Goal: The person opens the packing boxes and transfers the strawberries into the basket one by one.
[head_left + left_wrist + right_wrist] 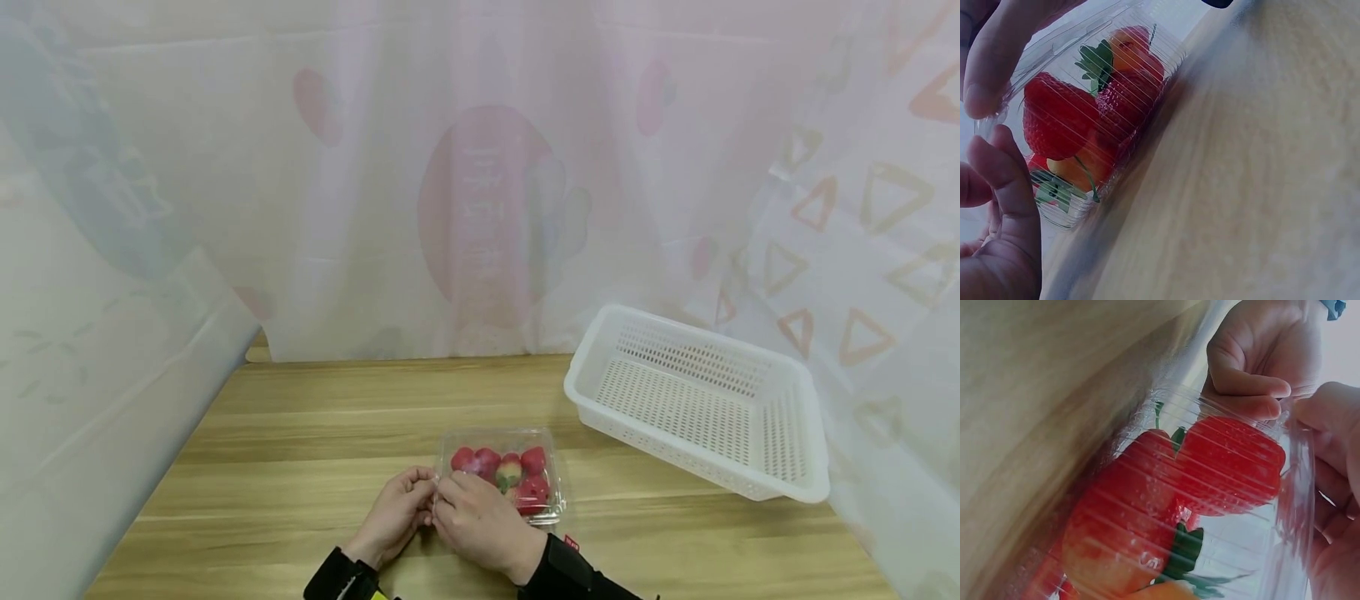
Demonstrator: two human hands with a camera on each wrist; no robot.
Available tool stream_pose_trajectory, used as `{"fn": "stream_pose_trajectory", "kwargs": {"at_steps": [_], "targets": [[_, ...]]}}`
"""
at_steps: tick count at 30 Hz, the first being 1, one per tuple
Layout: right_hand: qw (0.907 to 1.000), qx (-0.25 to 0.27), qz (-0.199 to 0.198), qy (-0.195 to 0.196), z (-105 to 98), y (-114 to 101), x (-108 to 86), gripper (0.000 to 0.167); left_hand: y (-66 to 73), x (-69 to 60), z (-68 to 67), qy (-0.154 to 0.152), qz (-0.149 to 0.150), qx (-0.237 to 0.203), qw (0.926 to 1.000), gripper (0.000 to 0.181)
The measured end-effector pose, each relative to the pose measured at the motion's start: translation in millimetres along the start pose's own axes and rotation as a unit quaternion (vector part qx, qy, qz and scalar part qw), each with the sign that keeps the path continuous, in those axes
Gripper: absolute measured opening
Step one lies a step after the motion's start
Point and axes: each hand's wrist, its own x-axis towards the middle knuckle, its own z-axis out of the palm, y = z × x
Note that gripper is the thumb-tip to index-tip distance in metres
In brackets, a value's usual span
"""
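As hands (393, 512) (483, 518) pinch it, ribbed clr-plas. box (553, 515)

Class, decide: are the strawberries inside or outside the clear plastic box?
Inside. Both wrist views show strawberries behind the see-through ribbed wall of the clear plastic box.

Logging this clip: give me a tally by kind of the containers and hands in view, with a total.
Clear plastic box: 1
White basket: 1
Hands: 2 (left hand, right hand)
Total: 4
Strawberries are left out; some are hidden, so their number cannot be told.
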Motion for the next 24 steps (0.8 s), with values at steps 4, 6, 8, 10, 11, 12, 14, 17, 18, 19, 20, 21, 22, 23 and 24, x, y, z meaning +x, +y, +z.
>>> {"fn": "stream_pose_trajectory", "kwargs": {"at_steps": [4, 6, 8, 10, 11, 12, 14, 17, 18, 19, 20, 21, 22, 23, 24], "targets": [[1.0, -0.005, -0.003, -0.001, 0.5, -0.1, -0.9, 0.014, -0.4, -0.1, 0.4, 0.002, 0.0, 0.001, 1.0, 0.014], [0.9999, -0.011, -0.004, -0.002, 1.1, -0.5, -1.4, 0.012, -0.5, 0.0, 0.4, 0.002, 0.0, 0.001, 1.0, 0.014], [0.9998, -0.015, -0.006, -0.007, 2.1, -0.7, -2.2, 0.01, -0.6, 0.0, 0.5, 0.004, 0.0, 0.001, 1.0, 0.014], [0.9998, -0.016, -0.006, -0.012, 3.0, -0.8, -2.6, 0.01, -0.5, 0.1, -0.1, 0.004, 0.0, 0.001, 1.0, 0.014], [0.9997, -0.016, -0.005, -0.016, 3.6, -0.9, -2.9, 0.01, -0.4, 0.0, -0.1, 0.005, -0.001, 0.001, 1.0, 0.014], [0.9997, -0.015, -0.004, -0.02, 4.1, -1.0, -3.3, 0.011, -0.2, -0.2, -0.1, 0.006, -0.001, 0.001, 1.0, 0.014], [0.9995, -0.015, 0.0, -0.029, 4.8, -1.0, -4.0, 0.011, 0.0, -0.4, -0.2, 0.005, 0.0, 0.002, 1.0, 0.014], [0.999, -0.019, 0.0, -0.042, 5.8, -0.9, -5.1, 0.013, -0.2, -0.8, 0.2, 0.004, 0.002, 0.003, 1.0, 0.015], [0.9988, -0.02, -0.001, -0.045, 6.0, -0.6, -5.2, 0.013, -0.4, -0.8, 0.3, 0.003, 0.003, 0.004, 1.0, 0.015], [0.9987, -0.019, -0.002, -0.047, 6.0, -0.4, -5.2, 0.014, -0.6, -0.8, 0.5, 0.002, 0.003, 0.003, 1.0, 0.014], [0.9987, -0.014, -0.003, -0.048, 6.1, 0.0, -5.2, 0.014, -0.9, -0.7, 0.6, 0.001, 0.003, 0.003, 1.0, 0.014], [0.9988, -0.002, -0.002, -0.048, 5.8, 0.5, -4.8, 0.013, -1.2, -0.7, 0.6, 0.001, 0.003, 0.002, 1.0, 0.013], [0.9987, 0.015, 0.002, -0.049, 5.3, 1.3, -4.5, 0.013, -1.4, -0.5, 0.5, 0.0, 0.003, 0.001, 1.0, 0.013], [0.9984, 0.03, 0.007, -0.047, 4.3, 2.2, -3.9, 0.014, -1.7, -0.4, 0.4, 0.0, 0.002, 0.001, 1.0, 0.013], [0.998, 0.044, 0.012, -0.043, 3.0, 3.1, -3.1, 0.014, -1.9, -0.1, 0.1, 0.0, 0.001, 0.0, 1.0, 0.012]]}}
